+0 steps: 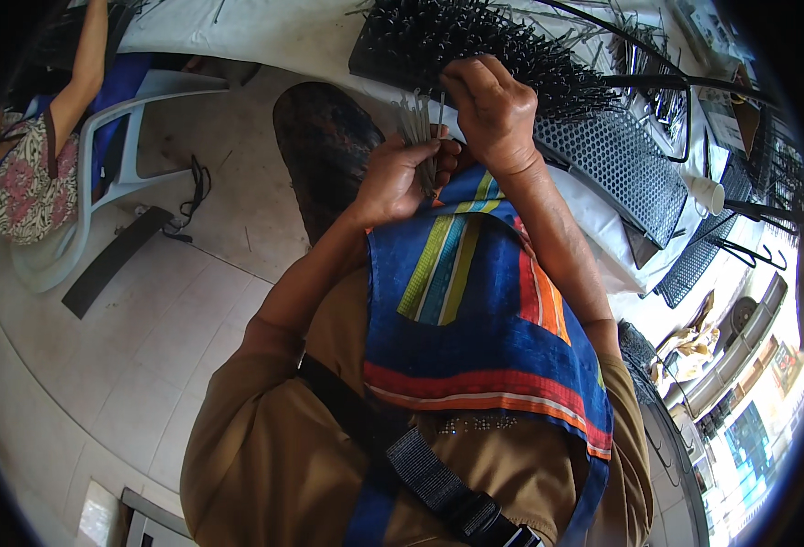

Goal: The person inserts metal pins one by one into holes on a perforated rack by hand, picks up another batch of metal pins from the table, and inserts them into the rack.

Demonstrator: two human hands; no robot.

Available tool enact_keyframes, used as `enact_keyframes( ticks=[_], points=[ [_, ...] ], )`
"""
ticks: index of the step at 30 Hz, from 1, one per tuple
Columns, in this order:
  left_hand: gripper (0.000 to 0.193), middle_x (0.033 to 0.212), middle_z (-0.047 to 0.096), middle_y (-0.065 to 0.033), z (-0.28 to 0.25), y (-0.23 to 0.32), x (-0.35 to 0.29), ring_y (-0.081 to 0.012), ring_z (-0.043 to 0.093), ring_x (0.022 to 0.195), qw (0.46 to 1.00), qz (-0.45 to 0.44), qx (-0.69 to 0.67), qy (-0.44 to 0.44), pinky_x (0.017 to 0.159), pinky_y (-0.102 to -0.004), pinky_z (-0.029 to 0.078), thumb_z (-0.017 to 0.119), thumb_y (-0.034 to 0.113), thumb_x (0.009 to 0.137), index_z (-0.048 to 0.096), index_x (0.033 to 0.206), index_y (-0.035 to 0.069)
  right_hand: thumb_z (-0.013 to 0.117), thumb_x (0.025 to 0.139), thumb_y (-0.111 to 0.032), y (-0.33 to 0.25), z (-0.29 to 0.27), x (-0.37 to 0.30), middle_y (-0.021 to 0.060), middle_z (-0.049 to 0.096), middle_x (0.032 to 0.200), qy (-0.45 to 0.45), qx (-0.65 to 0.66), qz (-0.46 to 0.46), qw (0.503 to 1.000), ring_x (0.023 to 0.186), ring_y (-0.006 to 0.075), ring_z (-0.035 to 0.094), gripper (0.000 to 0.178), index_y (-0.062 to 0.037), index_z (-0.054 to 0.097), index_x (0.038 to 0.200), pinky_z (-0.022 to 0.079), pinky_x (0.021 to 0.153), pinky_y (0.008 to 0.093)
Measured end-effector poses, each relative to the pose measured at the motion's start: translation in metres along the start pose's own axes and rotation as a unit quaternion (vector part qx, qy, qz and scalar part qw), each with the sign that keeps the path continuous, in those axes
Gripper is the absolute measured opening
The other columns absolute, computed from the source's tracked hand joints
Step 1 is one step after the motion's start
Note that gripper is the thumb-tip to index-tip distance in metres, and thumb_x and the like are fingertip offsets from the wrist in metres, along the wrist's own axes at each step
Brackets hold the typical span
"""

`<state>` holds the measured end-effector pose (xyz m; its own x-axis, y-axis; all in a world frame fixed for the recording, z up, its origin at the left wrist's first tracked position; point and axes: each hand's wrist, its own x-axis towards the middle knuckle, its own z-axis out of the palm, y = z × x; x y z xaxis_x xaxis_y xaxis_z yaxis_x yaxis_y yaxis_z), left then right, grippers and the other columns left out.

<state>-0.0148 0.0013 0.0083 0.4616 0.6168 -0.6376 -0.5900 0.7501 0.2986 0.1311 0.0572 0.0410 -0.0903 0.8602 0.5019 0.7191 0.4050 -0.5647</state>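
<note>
Thin grey metal pins (pixel 414 118), bunched upright in closed left hand (pixel 400 178), right hand (pixel 491 109) pinching one.

Scarf (pixel 484 328): deep blue, striped in red, orange, yellow and teal. Shirt (pixel 265 456): plain mustard brown. Perforated panel (pixel 621 164): black with a regular hole pattern. Pins (pixel 416 118): grey metal. Plastic chair (pixel 101 173): white. Seated person's dress (pixel 24 187): pink floral print.

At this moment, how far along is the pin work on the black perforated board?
Done: dense pins fill the black perforated board. In hand: left hand grips a bundle of thin pins; right hand pinches one beside it. Left: that bundle; another perforated panel shows bare holes.
</note>
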Motion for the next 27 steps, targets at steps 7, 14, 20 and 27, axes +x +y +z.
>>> enact_keyframes(
  ticks=[7, 14, 20, 27],
  points=[
    [0.016, 0.089, 0.065, -0.0100, -0.005, 0.002, 0.002, -0.0164, 0.061, 0.074, 1.000, -0.005, -0.020, -0.004, 0.062, -0.0290, 0.049, 0.053, 0.005, 0.091, 0.059, 0.105, 0.003, 0.069, 0.074, -0.001, -0.004, -0.004, 0.019, 0.0062, 0.061, 0.075, -0.011, -0.046, -0.108, 0.993, 0.062, 0.0246, 0.062, 0.013, -0.0059, 0.062, 0.083, 0.050, 0.054, 0.0307],
    [0.015, 0.089, 0.065, -0.0089, -0.006, -0.003, 0.003, -0.0165, 0.062, 0.075, 1.000, -0.016, -0.007, 0.014, 0.063, -0.0288, 0.049, 0.054, 0.006, 0.091, 0.060, 0.104, 0.004, 0.068, 0.076, -0.004, 0.003, -0.024, 0.009, 0.0088, 0.063, 0.074, 0.072, 0.016, 0.040, 0.997, 0.064, 0.0277, 0.063, 0.008, -0.0082, 0.064, 0.082, 0.050, 0.055, 0.0327],
    [0.015, 0.088, 0.065, -0.0087, -0.004, -0.003, 0.005, -0.0163, 0.062, 0.074, 1.000, -0.013, -0.008, -0.009, 0.063, -0.0283, 0.049, 0.052, 0.007, 0.092, 0.058, 0.105, 0.004, 0.069, 0.075, -0.008, 0.008, -0.004, 0.006, 0.0062, 0.062, 0.074, 0.040, -0.001, 0.012, 0.999, 0.062, 0.0267, 0.063, 0.007, -0.0112, 0.064, 0.079, 0.050, 0.052, 0.0340],
    [0.015, 0.088, 0.065, -0.0088, -0.004, -0.002, 0.007, -0.0166, 0.061, 0.074, 0.999, -0.011, -0.028, -0.023, 0.064, -0.0287, 0.049, 0.051, 0.007, 0.093, 0.058, 0.106, 0.003, 0.070, 0.075, -0.010, 0.003, 0.002, 0.012, 0.0034, 0.063, 0.078, -0.073, -0.149, -0.040, 0.985, 0.060, 0.0267, 0.062, 0.010, -0.0135, 0.067, 0.084, 0.050, 0.052, 0.0340]
  ],
)
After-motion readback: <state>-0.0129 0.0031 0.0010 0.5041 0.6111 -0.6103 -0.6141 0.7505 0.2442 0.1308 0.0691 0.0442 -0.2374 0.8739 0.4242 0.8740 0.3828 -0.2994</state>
